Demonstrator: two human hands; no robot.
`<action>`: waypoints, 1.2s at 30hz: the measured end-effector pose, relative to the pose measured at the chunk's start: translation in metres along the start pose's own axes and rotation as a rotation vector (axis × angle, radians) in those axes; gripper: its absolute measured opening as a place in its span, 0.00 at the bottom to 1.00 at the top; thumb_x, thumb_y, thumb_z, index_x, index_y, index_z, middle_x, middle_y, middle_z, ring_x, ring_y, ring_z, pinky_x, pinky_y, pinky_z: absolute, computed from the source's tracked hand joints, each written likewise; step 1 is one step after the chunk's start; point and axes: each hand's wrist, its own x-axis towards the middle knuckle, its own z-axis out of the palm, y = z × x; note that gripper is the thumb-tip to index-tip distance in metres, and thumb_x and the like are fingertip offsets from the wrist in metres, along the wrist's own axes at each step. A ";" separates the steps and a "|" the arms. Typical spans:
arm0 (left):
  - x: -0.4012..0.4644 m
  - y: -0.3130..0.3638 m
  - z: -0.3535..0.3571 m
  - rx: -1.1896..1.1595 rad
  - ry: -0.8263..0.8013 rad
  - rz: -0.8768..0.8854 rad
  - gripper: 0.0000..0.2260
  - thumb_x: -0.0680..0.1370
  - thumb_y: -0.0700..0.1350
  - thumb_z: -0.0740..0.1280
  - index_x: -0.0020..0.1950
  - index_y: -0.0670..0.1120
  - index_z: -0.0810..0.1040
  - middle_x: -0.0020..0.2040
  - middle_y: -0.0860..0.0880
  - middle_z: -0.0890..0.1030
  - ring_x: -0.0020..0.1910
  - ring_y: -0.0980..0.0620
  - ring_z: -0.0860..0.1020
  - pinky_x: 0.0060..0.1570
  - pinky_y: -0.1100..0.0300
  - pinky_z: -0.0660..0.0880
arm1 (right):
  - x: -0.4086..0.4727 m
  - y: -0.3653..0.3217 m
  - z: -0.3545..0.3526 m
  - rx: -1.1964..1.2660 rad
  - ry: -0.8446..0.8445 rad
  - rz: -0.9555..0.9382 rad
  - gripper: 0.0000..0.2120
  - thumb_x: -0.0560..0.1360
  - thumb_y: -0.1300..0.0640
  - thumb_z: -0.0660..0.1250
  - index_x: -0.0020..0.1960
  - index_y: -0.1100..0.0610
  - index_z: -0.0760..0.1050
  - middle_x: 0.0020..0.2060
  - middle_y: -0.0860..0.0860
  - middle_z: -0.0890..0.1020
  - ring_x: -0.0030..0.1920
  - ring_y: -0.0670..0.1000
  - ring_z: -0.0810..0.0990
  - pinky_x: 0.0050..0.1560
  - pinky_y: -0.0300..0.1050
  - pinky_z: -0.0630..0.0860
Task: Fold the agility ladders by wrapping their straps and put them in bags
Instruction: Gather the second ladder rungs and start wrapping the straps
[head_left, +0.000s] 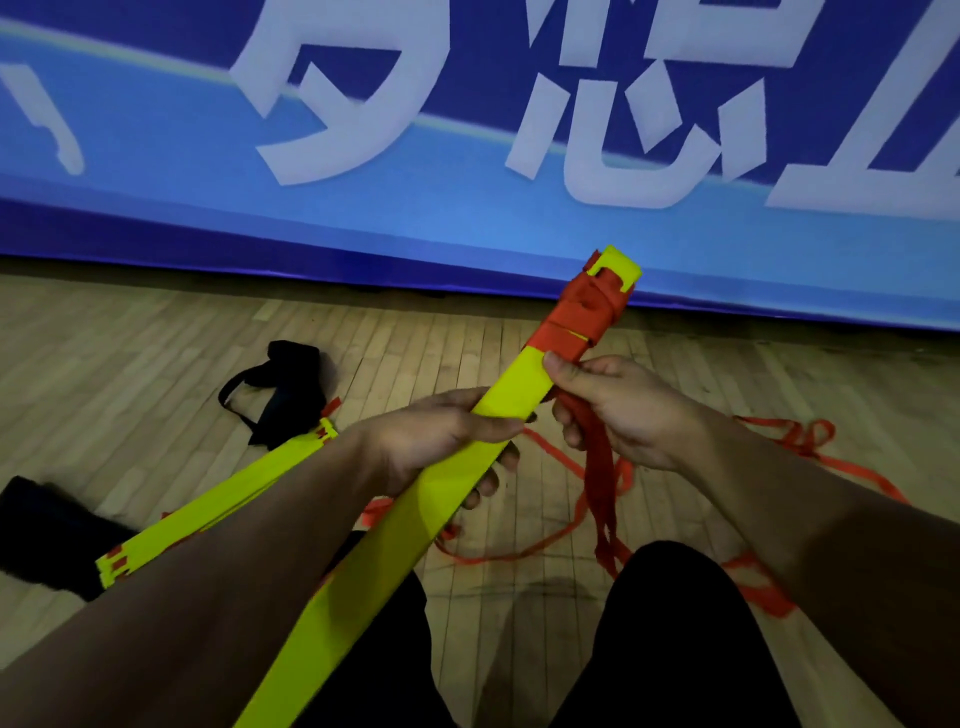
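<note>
The left hand (441, 441) wraps round the middle of the stacked yellow rungs (457, 467), thumb lying across the top face and the fingers (488, 483) curled under, so the bundle is kept tight and angled up and away from the lap, its far end raised where the winding goes on. Just beyond the thumb, the right hand (618, 410) is closed on the orange strap (597, 467): its thumb tip presses the strap against the rung edge while the other fingers curl round the doubled webbing, which seems meant to keep tension so the turns already laid do not slacken. Those wound turns (582, 312) sit past the right fingertips, near the bundle's far end, several layers deep and crossing one another. Below the right palm the loose strap hangs down between the knees and trails in loops over the wooden floor (519, 358), so plenty is left to wrap; I judge the wrapping well begun but far from finished.

To the outside of the left forearm a second ladder bundle (223, 499) lies on the floor, yellow rungs gathered with orange at their ends, waiting its turn. Beyond it lies a black bag (283, 395) with a strap loop, and another dark bag (47, 535) sits nearer the left elbow; nothing is packed yet. A blue banner (467, 156) with white characters stands behind
</note>
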 end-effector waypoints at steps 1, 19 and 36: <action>0.003 0.002 0.002 0.040 0.050 0.013 0.11 0.80 0.43 0.67 0.62 0.50 0.75 0.38 0.46 0.79 0.31 0.48 0.76 0.33 0.56 0.75 | 0.000 0.000 0.000 -0.089 0.042 0.019 0.18 0.79 0.47 0.66 0.44 0.63 0.79 0.26 0.51 0.77 0.23 0.48 0.75 0.26 0.39 0.70; 0.001 -0.006 -0.003 0.025 0.003 -0.140 0.27 0.73 0.63 0.70 0.63 0.45 0.78 0.57 0.41 0.83 0.54 0.38 0.82 0.59 0.40 0.74 | 0.000 0.004 -0.001 0.158 -0.059 0.008 0.11 0.71 0.49 0.70 0.40 0.57 0.78 0.29 0.51 0.74 0.27 0.49 0.72 0.29 0.40 0.70; 0.018 -0.015 0.031 1.130 0.357 0.112 0.24 0.81 0.63 0.54 0.72 0.53 0.55 0.52 0.44 0.74 0.50 0.45 0.78 0.50 0.49 0.76 | 0.008 0.007 0.013 -0.110 0.224 0.137 0.11 0.78 0.51 0.70 0.43 0.58 0.80 0.28 0.51 0.76 0.25 0.48 0.75 0.30 0.42 0.71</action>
